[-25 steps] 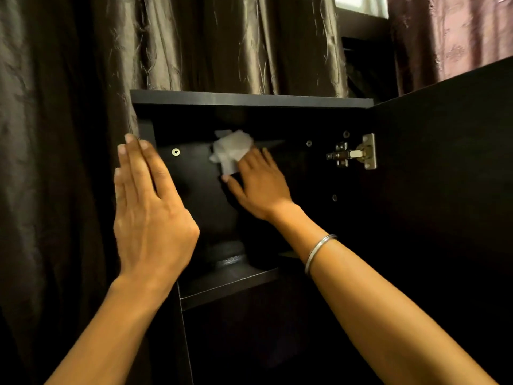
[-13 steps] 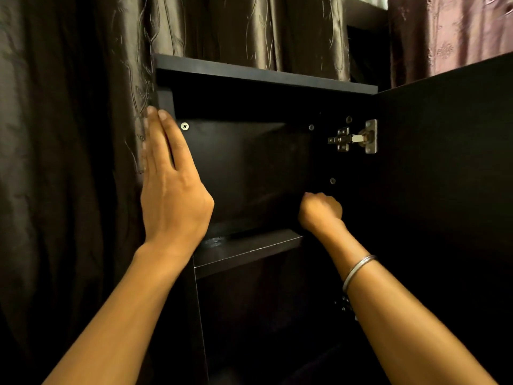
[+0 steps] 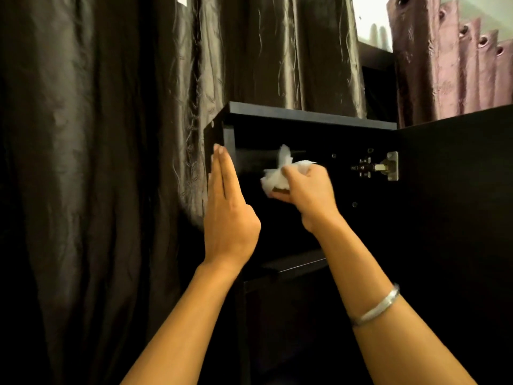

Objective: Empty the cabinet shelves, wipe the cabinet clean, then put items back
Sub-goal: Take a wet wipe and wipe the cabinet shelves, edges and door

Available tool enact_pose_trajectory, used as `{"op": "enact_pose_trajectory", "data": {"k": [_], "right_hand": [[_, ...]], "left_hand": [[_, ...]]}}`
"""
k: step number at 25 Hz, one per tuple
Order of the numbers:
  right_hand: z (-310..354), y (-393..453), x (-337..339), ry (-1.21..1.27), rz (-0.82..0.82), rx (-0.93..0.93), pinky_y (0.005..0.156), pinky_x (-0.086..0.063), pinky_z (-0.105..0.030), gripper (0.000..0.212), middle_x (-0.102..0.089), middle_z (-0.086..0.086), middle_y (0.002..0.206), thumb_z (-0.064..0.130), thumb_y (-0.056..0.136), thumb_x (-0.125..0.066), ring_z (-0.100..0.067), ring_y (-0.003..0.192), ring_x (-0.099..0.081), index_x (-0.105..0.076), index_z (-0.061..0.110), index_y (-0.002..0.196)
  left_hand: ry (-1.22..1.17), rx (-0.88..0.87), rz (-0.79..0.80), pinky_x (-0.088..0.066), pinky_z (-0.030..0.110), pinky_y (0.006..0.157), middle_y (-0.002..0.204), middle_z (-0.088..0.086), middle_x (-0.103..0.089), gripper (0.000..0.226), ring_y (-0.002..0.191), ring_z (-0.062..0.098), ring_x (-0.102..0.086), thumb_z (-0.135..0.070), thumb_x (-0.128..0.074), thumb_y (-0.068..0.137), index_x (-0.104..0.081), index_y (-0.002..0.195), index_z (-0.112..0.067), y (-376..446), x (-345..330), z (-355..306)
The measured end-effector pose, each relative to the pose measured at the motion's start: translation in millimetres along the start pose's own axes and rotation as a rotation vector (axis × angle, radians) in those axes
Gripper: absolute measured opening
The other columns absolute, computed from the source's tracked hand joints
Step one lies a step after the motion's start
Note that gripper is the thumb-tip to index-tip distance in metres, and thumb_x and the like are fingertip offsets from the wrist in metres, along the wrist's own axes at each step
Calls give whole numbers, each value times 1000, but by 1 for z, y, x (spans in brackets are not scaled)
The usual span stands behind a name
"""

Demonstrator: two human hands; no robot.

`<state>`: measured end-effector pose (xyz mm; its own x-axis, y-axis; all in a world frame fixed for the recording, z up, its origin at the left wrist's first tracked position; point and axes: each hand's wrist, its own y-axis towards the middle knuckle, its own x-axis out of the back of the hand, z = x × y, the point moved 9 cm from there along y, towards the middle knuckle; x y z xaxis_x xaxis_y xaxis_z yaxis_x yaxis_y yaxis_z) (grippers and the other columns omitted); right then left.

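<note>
A dark cabinet (image 3: 311, 118) stands with its door (image 3: 455, 218) swung open to the right. My right hand (image 3: 308, 195) is inside the top compartment, fingers curled round a crumpled white tissue (image 3: 277, 176), near the back wall. My left hand (image 3: 224, 212) lies flat, fingers straight, against the cabinet's left front edge. The top compartment holds nothing else that I can see. A shelf board (image 3: 297, 263) sits below my right wrist; the space under it is dark.
Dark shiny curtains (image 3: 97, 162) hang left of and behind the cabinet. A mauve curtain (image 3: 449, 65) hangs at the upper right beside a bright window. A metal hinge (image 3: 380, 168) joins the door to the cabinet's right wall.
My right hand has come up from the shelf's back right corner to the upper middle of the compartment, and the tissue shows again. My left hand has stayed flat on the left edge.
</note>
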<state>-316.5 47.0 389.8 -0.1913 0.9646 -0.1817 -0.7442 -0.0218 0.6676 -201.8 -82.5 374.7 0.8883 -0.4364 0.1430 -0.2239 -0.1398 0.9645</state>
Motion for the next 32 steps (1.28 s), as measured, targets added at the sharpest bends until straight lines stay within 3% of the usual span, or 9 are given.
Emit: {"op": "enact_pose_trajectory", "data": {"k": [3,8,13,15,18,20,22,27,32], "right_hand": [[26,0,33,-121,-189,170,69,-62,-44,29,-73,-11,87,34,90,-61,-21,82,-74,-65,6,83],[26,20,13,-371,-174,215,61,-54,-21,16,-66,0,75,15,90,-62,-16,75,-67,-62,19,75],[-2,0,-83,-533,378,325,66,-49,-31,17,-70,5,77,14,91,-57,-9,74,-65,-70,22,84],[-23,-19,-82,-491,470,260,66,-52,-38,17,-72,-3,78,11,90,-55,-16,74,-68,-70,15,84],[-50,-48,-71,-543,676,205,59,-46,-29,20,-68,8,65,4,89,-57,6,61,-56,-68,9,72],[-61,-77,-63,-638,866,178,78,-47,-16,17,-72,20,85,11,94,-59,9,85,-62,-76,15,90],[-67,-91,-52,-748,971,216,96,-43,-15,28,-71,9,118,10,95,-56,-4,114,-60,-73,18,115],[-84,-38,33,-1140,842,169,98,-33,-11,48,-61,6,136,3,90,-47,-13,124,-54,-66,26,127],[-122,10,106,-1600,683,-103,109,-40,-43,46,-51,-16,144,40,104,-31,-37,129,-50,-53,18,138]], "left_hand": [[-140,124,8,0,-2,109,168,-3,1,93,147,-4,6,13,-46,86,3,159,-18,0,-1,11],[-214,145,4,-3,1,112,167,-7,-6,93,146,-7,0,11,-49,84,-6,160,-21,0,0,17],[-131,119,-66,-10,14,120,167,-1,-15,68,151,3,-10,-18,-49,102,-13,159,-15,-1,4,15],[-96,110,-100,-13,15,120,166,3,-20,65,152,9,-15,-24,-48,103,-16,159,-11,-1,6,12],[-31,86,-136,-12,4,113,164,9,-24,64,151,15,-20,-22,-49,103,-20,157,-6,0,9,8],[14,70,-149,-11,-2,108,163,12,-25,63,150,17,-23,-16,-50,102,-21,157,-4,-1,8,4],[62,97,-157,-10,-6,103,164,10,-24,65,150,17,-23,-11,-49,101,-19,158,-6,-4,8,1],[84,258,-154,-10,-13,93,166,5,-18,70,151,16,-20,1,-43,99,-11,159,-13,-12,3,8],[99,274,-166,-12,-12,93,166,6,-18,70,150,17,-21,3,-41,98,-10,159,-13,-14,2,5]]}}
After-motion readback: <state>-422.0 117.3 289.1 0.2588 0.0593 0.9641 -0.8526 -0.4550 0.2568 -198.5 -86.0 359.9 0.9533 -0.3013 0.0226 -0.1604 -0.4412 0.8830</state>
